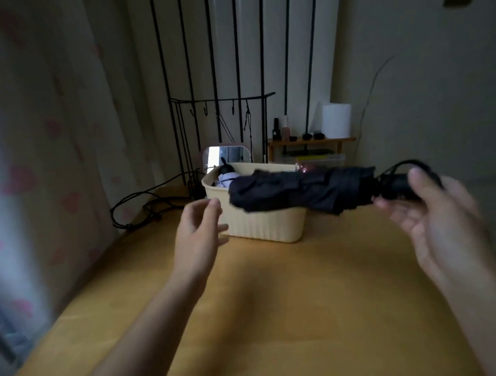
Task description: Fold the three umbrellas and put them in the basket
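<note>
While right fingers [398, 212] pinch handle [396, 186], umbrella [300, 192] over basket [263, 227]

Dim, low-contrast overall; cool daylight through the curtain [20, 152] left of the basket [263, 227]; bright glare on the mirror [214, 156] just behind the basket; umbrella [303, 194] right of the basket reads as near detail-less black; right hand [438, 212] gripping it motion-blurred, left hand [197, 229] less; straight lines bow toward frame edges.

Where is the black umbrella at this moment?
In the head view the black umbrella is held level, right of centre: the right hand grips its handle, and its other end hangs over the basket, near the left hand.
</note>
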